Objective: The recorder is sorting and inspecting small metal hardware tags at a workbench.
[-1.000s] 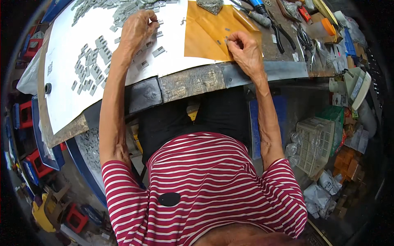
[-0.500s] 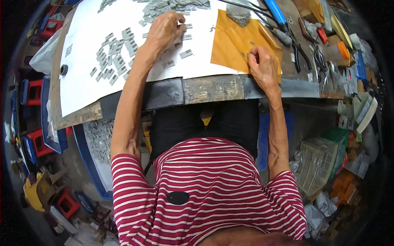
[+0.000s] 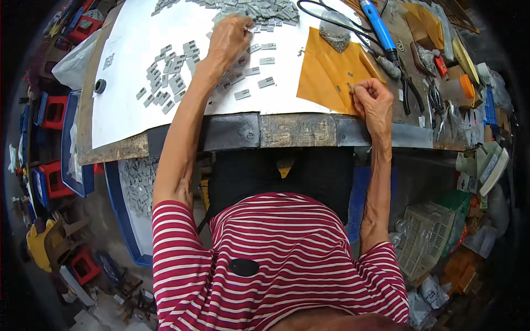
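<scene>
Grey pieces, white sheet, stools

Grey pieces metal-looking, matt; white sheet smooth; wooden edge rough.

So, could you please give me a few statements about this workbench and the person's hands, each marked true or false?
1. The right hand has its fingertips at the orange sheet. True.
2. The left hand is over the orange sheet too. False: it is over the white sheet, by the heap of grey pieces.
3. The blue tool lies right of the clear bag. True.
4. The black ring is near the white sheet's right edge. False: the black ring is near its left edge.
</scene>
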Tool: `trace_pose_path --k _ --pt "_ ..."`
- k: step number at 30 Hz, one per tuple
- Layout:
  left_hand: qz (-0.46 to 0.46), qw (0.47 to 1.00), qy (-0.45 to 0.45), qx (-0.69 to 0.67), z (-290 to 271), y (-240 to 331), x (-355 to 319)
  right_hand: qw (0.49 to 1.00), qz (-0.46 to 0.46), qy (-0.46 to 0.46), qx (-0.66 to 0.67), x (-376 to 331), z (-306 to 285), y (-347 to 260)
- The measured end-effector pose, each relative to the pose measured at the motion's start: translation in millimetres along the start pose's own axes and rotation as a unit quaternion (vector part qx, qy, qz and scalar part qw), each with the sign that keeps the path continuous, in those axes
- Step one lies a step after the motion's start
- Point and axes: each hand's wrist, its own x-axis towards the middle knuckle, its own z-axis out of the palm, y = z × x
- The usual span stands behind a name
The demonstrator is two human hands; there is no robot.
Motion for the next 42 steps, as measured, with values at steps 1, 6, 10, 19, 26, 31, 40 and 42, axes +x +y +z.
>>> trace_pose_path --k 1,6,10,19,26,31,40,42 --pt "0.02 1.0 -0.015 0.017 0.6 0.0 3.3 1.0 0.014 -0.005 0.015 -0.1 -1.3 -0.4" --pt "0.017 0.999 -0.03 0.022 9.5 5.3 7.7 0.994 0.033 0.003 0.105 -2.2 -2.7 -5.2" --pt "0.014 0.997 -0.046 0.055 10.6 7.6 11.5 0.984 0.041 -0.012 0.172 -3.0 -4.2 -3.6" --pt "0.018 0.988 -0.037 0.15 19.8 0.0 20.2 0.96 0.022 -0.068 0.271 -1.1 -3.5 -0.3" --pt "0.086 0.985 -0.017 0.148 26.2 0.3 23.1 0.951 0.017 -0.075 0.299 -3.2 -9.0 5.4" --pt "0.116 0.982 -0.024 0.146 21.9 -5.8 20.2 0.936 0.027 -0.091 0.34 -3.6 -9.5 7.4" --pt "0.085 0.988 0.047 0.123 -12.5 39.5 6.4 0.924 0.03 -0.091 0.371 -1.5 -5.4 6.5" --pt "-0.013 0.987 0.045 -0.153 -16.4 59.8 -1.9 0.924 0.025 -0.086 0.371 -2.5 -6.7 8.4"
